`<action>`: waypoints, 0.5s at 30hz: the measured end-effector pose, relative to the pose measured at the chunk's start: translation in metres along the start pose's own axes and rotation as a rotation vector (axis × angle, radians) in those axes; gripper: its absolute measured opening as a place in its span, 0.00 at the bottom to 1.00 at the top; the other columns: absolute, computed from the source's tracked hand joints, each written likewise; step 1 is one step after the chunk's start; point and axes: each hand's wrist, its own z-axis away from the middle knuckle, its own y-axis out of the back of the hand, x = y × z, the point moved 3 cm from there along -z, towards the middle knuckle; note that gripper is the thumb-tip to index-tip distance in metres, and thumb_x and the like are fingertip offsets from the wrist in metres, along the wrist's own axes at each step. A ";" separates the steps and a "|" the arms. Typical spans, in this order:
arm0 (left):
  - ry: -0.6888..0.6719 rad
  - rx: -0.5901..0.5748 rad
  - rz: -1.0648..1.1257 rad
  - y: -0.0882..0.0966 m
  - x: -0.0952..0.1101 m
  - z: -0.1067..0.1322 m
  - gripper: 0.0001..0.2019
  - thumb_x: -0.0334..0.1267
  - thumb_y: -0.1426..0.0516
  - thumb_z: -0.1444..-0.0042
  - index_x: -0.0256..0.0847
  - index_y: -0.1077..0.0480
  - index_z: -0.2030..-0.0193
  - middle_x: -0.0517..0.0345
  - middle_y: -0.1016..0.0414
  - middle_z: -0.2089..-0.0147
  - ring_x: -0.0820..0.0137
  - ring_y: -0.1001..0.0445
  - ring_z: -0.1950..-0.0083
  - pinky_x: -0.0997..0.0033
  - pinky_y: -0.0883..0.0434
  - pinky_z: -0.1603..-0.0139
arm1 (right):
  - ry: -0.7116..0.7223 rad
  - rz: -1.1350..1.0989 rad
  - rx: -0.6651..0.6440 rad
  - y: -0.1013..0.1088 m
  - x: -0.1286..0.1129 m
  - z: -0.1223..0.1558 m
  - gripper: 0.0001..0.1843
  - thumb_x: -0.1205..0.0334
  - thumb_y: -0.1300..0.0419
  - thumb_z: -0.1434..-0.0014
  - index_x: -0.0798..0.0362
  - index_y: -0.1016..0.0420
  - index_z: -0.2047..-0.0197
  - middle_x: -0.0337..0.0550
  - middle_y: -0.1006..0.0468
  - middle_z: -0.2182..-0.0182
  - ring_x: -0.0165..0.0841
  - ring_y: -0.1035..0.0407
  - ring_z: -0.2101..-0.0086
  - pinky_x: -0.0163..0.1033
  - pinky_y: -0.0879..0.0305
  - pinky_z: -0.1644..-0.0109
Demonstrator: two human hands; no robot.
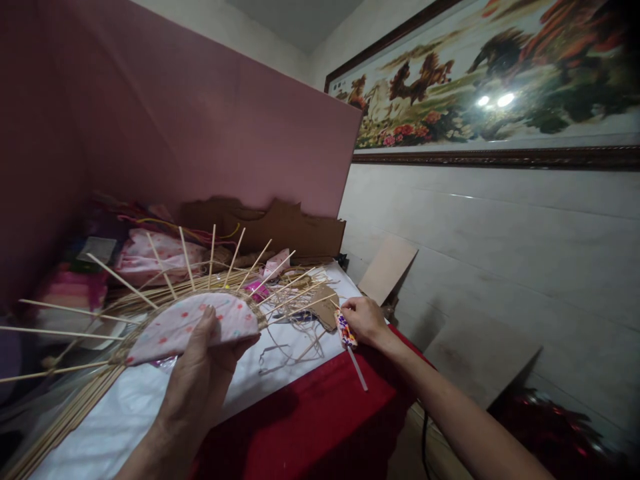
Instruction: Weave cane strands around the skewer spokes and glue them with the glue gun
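My left hand [203, 360] is closed on a half-round panel [173, 325] covered in white cloth with red dots, thumb on its front face and fingers behind. Jute twine edges the curve, and several thin wooden sticks [213, 257] fan outward from it. To the right, my right hand [367, 320] is closed round a small glue gun [344, 328] with a purple and orange pattern. A translucent glue stick [357, 370] juts from its lower end. The gun's upper end is beside the tips of the rightmost sticks; whether they touch, I cannot tell.
A white sheet [265, 387] lies over the red tablecloth [300, 427]. Tangled twine [300, 320], bundled sticks [65, 417], dotted cloth [150, 257] and torn cardboard [270, 227] crowd the back and left. A board [387, 267] leans on the wall.
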 end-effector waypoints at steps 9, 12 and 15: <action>0.020 0.011 0.013 0.000 0.000 0.000 0.04 0.35 0.42 0.50 0.40 0.31 0.67 0.58 0.27 0.69 0.70 0.27 0.70 0.65 0.24 0.70 | -0.015 0.018 0.016 -0.001 -0.001 -0.002 0.13 0.63 0.47 0.49 0.48 0.20 0.70 0.43 0.19 0.70 0.33 0.28 0.68 0.32 0.45 0.69; 0.019 0.013 0.014 0.001 0.000 0.000 0.05 0.35 0.41 0.51 0.40 0.32 0.67 0.58 0.27 0.68 0.69 0.27 0.70 0.64 0.24 0.70 | -0.007 0.022 0.023 -0.001 -0.002 -0.001 0.13 0.63 0.47 0.48 0.48 0.20 0.69 0.42 0.19 0.70 0.33 0.28 0.67 0.32 0.44 0.68; 0.023 0.015 0.014 0.001 -0.001 -0.001 0.05 0.36 0.40 0.51 0.40 0.32 0.67 0.58 0.27 0.69 0.69 0.27 0.70 0.65 0.24 0.69 | -0.012 0.029 0.045 0.000 -0.002 0.000 0.14 0.63 0.48 0.47 0.49 0.20 0.68 0.44 0.19 0.67 0.35 0.28 0.65 0.33 0.43 0.67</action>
